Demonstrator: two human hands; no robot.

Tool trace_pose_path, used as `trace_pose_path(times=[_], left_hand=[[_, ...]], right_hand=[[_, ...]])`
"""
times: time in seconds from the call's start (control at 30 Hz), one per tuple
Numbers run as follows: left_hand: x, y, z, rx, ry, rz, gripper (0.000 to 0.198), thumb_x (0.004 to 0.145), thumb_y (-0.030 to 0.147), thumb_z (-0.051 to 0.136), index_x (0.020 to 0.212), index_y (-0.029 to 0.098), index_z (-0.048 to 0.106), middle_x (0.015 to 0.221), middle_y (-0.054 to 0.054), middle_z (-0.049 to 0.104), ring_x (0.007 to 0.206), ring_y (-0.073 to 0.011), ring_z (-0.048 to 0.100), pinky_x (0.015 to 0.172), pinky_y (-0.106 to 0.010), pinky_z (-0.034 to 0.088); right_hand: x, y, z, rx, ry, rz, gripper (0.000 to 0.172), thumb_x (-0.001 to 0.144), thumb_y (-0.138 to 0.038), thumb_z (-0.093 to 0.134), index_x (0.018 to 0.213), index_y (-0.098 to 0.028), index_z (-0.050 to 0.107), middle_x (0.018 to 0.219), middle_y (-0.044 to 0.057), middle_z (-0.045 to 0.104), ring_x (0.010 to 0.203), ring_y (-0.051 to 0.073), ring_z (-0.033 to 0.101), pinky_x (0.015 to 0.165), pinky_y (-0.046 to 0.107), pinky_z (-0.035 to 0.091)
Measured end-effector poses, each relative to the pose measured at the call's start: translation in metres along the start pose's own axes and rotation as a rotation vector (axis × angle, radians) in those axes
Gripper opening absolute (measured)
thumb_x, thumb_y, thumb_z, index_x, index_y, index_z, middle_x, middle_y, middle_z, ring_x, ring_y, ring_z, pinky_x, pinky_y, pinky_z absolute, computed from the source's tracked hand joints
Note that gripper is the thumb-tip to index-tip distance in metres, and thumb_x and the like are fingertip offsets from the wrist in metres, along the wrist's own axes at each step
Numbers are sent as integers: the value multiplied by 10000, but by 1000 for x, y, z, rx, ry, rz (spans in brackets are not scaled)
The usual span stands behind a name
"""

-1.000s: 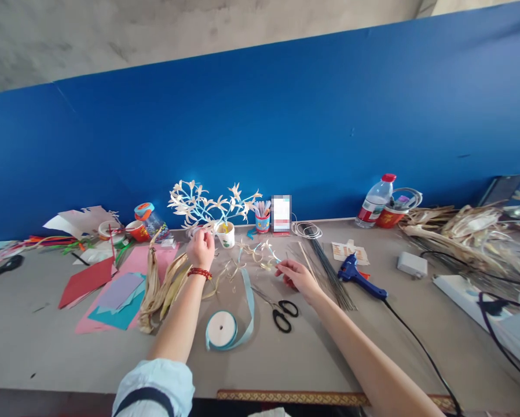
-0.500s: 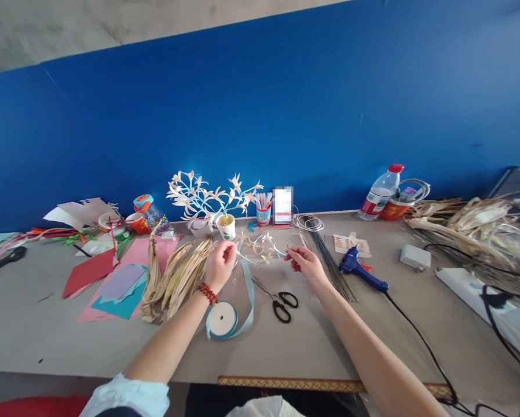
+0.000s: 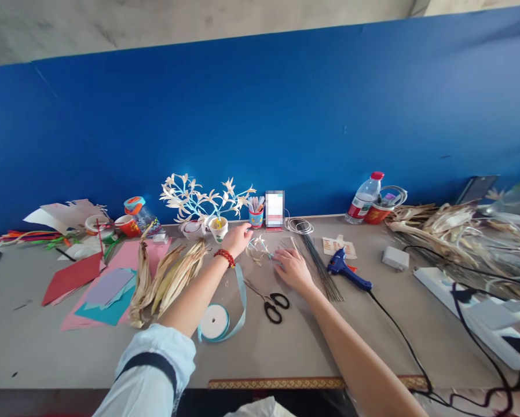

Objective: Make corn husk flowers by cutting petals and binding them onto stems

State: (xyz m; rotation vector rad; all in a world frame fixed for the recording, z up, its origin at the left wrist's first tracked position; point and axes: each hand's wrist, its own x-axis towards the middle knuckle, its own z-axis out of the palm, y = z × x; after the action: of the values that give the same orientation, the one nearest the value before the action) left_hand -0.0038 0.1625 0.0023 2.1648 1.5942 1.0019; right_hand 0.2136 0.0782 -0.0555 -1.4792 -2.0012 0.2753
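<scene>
My left hand (image 3: 237,238), with a red bead bracelet, reaches to the front of the blue pen cup (image 3: 255,218). Its fingers are drawn together, and whatever lies between them is hidden. My right hand (image 3: 293,269) rests low over the table with fingers spread, beside a small spray of pale flowers (image 3: 259,248) on a light blue stem. Left of the cup, larger pale flower branches (image 3: 194,197) stand in a white paper cup (image 3: 218,230). Nearer to me lie black-handled scissors (image 3: 273,307) and a roll of light blue ribbon (image 3: 213,322), its loose end curving up.
Dried husks (image 3: 177,278) and coloured paper (image 3: 107,289) lie on the left. To the right are dark wires (image 3: 323,269), a blue glue gun (image 3: 349,271) with its cord, a water bottle (image 3: 364,200) and a power strip (image 3: 468,313). A phone (image 3: 274,209) stands at the back.
My left hand has moved forward and right, towards the pen cup. My right hand has let go of the flower stem and spread out; the flower spray now lies on the table.
</scene>
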Motion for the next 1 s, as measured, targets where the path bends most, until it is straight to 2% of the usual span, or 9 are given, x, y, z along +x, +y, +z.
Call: trace_pose_path(times=[0.17, 0.3, 0.4, 0.5, 0.6, 0.7, 0.77, 0.87, 1.0], left_hand=[[-12, -26, -41, -135, 59, -47, 292, 951, 328, 456, 1102, 186, 663, 864, -54, 742, 620, -154, 640, 609, -263, 490], [-56, -36, -76, -198, 98, -64, 296, 953, 384, 453, 1016, 189, 667, 828, -33, 715, 596, -130, 604, 579, -234, 471], [-95, -36, -88, -223, 56, -67, 274, 941, 386, 484, 967, 196, 681, 785, -19, 697, 581, -121, 586, 558, -220, 459], [-125, -32, -88, -243, -6, -89, 273, 947, 385, 479, 958, 195, 675, 770, -19, 686, 585, -124, 588, 556, -221, 464], [-146, -18, -80, -140, -120, -60, 258, 955, 372, 477, 950, 205, 674, 810, -32, 704, 679, -153, 639, 622, -250, 503], [-167, 6, -66, 47, -221, 111, 210, 925, 358, 542, 1024, 230, 675, 1038, -59, 699, 847, -191, 668, 792, -326, 542], [-183, 20, -58, 174, -270, 272, 355, 855, 372, 645, 1186, 242, 630, 1248, -97, 630, 1101, -273, 617, 978, -433, 495], [-204, 27, -55, 322, -256, 330, 522, 796, 337, 709, 1287, 241, 563, 1384, -126, 538, 1246, -338, 520, 1091, -531, 399], [-222, 17, -64, 374, -215, 235, 490, 791, 379, 720, 1223, 208, 564, 1297, -141, 575, 1232, -343, 517, 1098, -571, 374]], right_hand=[[2, 6, 3, -79, 11, -73, 288, 887, -186, 549, 1116, -225, 719, 1196, 65, 712, 1134, 270, 577, 1020, 442, 430], [6, 13, 3, -94, 62, -98, 317, 926, -203, 492, 1159, -188, 706, 1233, 98, 691, 1116, 276, 596, 1011, 456, 445], [8, 14, 6, -93, 68, -112, 319, 909, -202, 514, 1164, -185, 704, 1241, 108, 685, 1117, 283, 603, 1005, 462, 457], [5, 12, 9, -82, 65, -122, 301, 901, -209, 527, 1134, -186, 715, 1244, 118, 677, 1131, 290, 595, 1008, 465, 459], [-1, 8, 8, -64, 62, -133, 269, 899, -207, 523, 1074, -194, 728, 1210, 112, 686, 1123, 285, 596, 1003, 453, 463], [-6, 4, 6, -46, 51, -150, 234, 902, -204, 523, 1015, -203, 728, 1132, 95, 711, 1065, 271, 622, 967, 433, 481], [-7, 0, 5, -40, 40, -167, 214, 906, -204, 523, 985, -206, 722, 1084, 85, 723, 1028, 265, 633, 947, 424, 487], [-8, -5, 4, -29, 9, -199, 198, 914, -204, 519, 954, -214, 713, 1027, 62, 738, 979, 249, 644, 921, 400, 494], [-9, -9, 3, -4, -11, -208, 204, 925, -218, 508, 954, -213, 709, 1027, 62, 739, 968, 250, 639, 889, 389, 503]])
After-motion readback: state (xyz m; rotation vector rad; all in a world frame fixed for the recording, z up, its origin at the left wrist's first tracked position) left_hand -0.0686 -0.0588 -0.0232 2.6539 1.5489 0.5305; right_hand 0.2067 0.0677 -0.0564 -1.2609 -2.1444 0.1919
